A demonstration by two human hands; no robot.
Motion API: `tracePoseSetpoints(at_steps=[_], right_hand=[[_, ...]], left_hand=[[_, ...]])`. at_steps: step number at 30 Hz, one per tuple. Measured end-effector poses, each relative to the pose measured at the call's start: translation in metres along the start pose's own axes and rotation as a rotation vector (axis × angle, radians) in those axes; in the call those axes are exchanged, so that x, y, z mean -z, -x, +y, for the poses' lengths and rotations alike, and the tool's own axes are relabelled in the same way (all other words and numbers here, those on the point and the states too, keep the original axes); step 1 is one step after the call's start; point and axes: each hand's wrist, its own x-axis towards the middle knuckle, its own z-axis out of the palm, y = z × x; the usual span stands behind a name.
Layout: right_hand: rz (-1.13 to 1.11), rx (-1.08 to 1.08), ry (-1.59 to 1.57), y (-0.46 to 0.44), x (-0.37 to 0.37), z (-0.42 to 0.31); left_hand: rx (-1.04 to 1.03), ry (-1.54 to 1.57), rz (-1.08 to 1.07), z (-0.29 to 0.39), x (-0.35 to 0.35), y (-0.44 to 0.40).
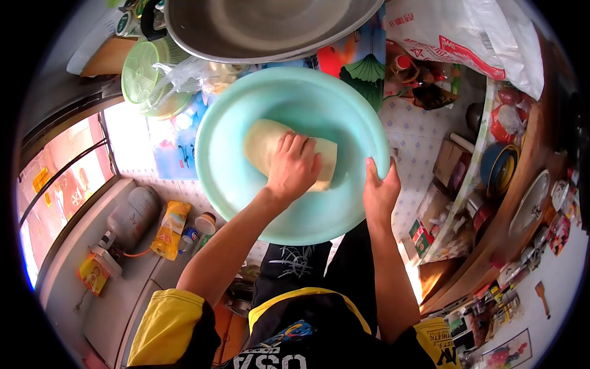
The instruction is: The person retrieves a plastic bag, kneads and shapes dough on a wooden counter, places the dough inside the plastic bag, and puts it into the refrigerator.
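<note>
- One pale lump [261,144], smooth, rounded at one end and flat-cut at the other, lay near the middle of one light-green basin [289,222]; its exact kind could not be told.
- Two bare hands were at work. The left hand [294,171] came in palm down over the lump, its fingers bent and touching the top; whether it gripped or only pressed could not be told. Its forearm slanted up from the lower left.
- The right hand [381,187] was closed on the basin's right rim, thumb and fingers pinching the edge, the forearm nearly upright in the view.
- One large metal pan [270,27] stood just beyond the basin, one green strainer-like container [144,77] to its left.
- One white plastic bag [461,37] at the upper right carried red print, too small to read.
- On the left were one grey gas cylinder [134,212] and, beside it, one yellow packet [171,230].
- One wooden spatula [542,299] hung on the wall at the far right.
- The black and yellow shirt [307,320] read "USA" on the front, with "ATHLETIC" partly legible on the right sleeve [437,341].
</note>
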Motion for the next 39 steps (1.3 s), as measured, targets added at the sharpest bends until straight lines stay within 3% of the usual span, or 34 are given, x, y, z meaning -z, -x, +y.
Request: tracePoseSetpoints(at_steps=[3,5,6,7,8,10,11,13,15,18,21,25,31,35,37,38,39], right_hand=[[0.019,-0.040,0.023,0.003,-0.001,-0.003],[0.026,-0.068,0.030,0.002,-0.001,-0.004],[0.161,0.206,0.236,0.000,-0.001,-0.007],[0.290,0.481,0.443,0.000,-0.001,-0.010],[0.287,0.472,0.439,0.002,-0.005,-0.017],[0.206,0.731,0.188,0.015,-0.027,-0.034],[-0.078,0.725,0.045,0.015,-0.050,-0.038],[-0.047,0.664,0.363,0.006,-0.100,-0.028],[-0.071,0.611,0.463,0.006,-0.116,-0.013],[-0.266,0.491,0.441,0.010,-0.099,-0.012],[-0.291,0.578,0.417,0.015,-0.089,-0.017],[-0.377,0.576,0.319,0.027,-0.079,-0.024],[-0.463,0.571,0.499,0.055,-0.059,-0.031],[-0.476,0.519,0.384,0.072,-0.048,-0.029],[-0.626,0.440,0.495,0.071,-0.044,-0.032],[-0.607,0.458,0.520,0.072,-0.051,-0.026],[-0.610,0.455,0.521,0.066,-0.055,-0.024]], left_hand=[[0.017,0.030,-0.065,0.001,0.017,0.000],[-0.006,0.095,-0.289,-0.017,0.023,-0.013],[0.005,0.047,-0.382,-0.028,0.026,-0.025],[-0.066,0.031,-0.186,-0.038,0.029,-0.034],[-0.092,-0.021,-0.191,-0.053,0.032,-0.035],[-0.118,-0.079,-0.214,-0.072,0.032,-0.032],[-0.121,-0.047,-0.201,-0.074,0.032,-0.028],[-0.118,-0.001,-0.213,-0.071,0.032,-0.022],[0.029,-0.018,-0.312,-0.063,0.036,-0.021],[0.056,-0.042,-0.338,-0.056,0.043,-0.013],[0.071,-0.037,-0.365,-0.050,0.053,-0.010],[0.117,0.019,-0.429,-0.055,0.077,0.002],[0.019,-0.090,-0.533,-0.038,0.102,0.014],[0.049,-0.034,-0.536,-0.042,0.115,0.043],[0.230,-0.105,-0.664,-0.040,0.121,0.040],[0.148,-0.178,-0.736,-0.045,0.122,0.032],[0.043,-0.191,-0.650,-0.050,0.114,0.028]])
